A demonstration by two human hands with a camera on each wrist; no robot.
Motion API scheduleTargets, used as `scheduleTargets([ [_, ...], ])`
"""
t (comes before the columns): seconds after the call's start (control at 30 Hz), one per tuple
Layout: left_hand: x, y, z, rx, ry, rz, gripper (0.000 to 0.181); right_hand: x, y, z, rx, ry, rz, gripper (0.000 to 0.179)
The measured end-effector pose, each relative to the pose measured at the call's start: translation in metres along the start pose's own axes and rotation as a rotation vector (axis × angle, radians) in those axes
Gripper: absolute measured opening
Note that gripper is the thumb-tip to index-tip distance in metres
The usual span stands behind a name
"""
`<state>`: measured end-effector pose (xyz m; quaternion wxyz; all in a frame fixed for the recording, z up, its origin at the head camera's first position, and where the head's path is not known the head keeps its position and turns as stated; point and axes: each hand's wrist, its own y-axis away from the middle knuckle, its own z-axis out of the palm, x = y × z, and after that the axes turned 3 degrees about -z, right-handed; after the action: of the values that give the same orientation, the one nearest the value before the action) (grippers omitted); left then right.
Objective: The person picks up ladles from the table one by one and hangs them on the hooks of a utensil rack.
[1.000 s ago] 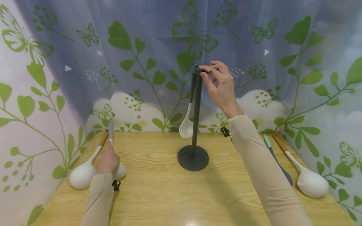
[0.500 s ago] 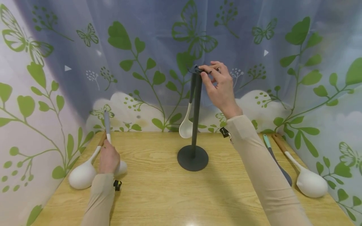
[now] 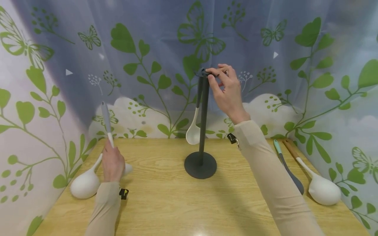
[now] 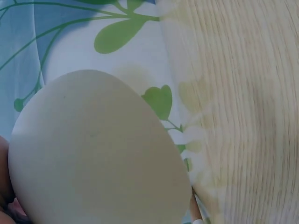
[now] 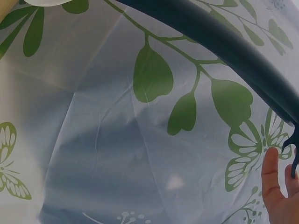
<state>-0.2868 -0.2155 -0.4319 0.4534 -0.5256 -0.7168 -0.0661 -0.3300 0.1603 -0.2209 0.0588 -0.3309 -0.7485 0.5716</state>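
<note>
My left hand [image 3: 113, 164] grips a spoon by its white neck, its grey handle [image 3: 106, 116] pointing up and away. In the left wrist view the spoon's smooth, egg-shaped white head [image 4: 98, 149] fills much of the picture, off the table. My right hand [image 3: 228, 93] pinches the hooked top of a dark utensil stand [image 3: 203, 121] between thumb and fingers. In the right wrist view its fingers [image 5: 271, 175] reach up beside a dark hook. A white spoon [image 3: 193, 134] with a dark handle hangs from the stand's left side.
Left of my left hand lies a white ladle [image 3: 85, 183], its handle partly hidden. On the right side lie a dark spoon-like utensil [image 3: 290, 173] with a green handle tip and a wooden-handled white ladle [image 3: 325, 190]. A patterned curtain [image 3: 159, 29] borders the wooden table [image 3: 165, 203].
The spoon in my left hand has risen off the table, its handle tilting up and leftward. My right hand keeps its place at the top of the stand.
</note>
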Motion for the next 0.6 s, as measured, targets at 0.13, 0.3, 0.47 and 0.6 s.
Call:
scheduleTargets([
  [0.13,0.001,0.0,0.001,0.028,0.013,0.033,0.043,0.0,0.0,0.0,0.004,0.006,-0.004,0.028],
  [0.3,0.007,0.002,0.003,0.037,0.053,0.082,0.044,0.0,0.001,0.001,-0.001,0.013,0.011,0.028],
  [0.47,0.015,0.005,0.01,0.034,0.079,0.123,0.043,0.0,0.001,0.002,-0.001,0.013,0.013,0.028],
  [0.6,0.02,0.007,0.014,0.076,0.112,0.197,0.041,0.001,0.0,0.002,0.009,0.0,0.002,0.028],
])
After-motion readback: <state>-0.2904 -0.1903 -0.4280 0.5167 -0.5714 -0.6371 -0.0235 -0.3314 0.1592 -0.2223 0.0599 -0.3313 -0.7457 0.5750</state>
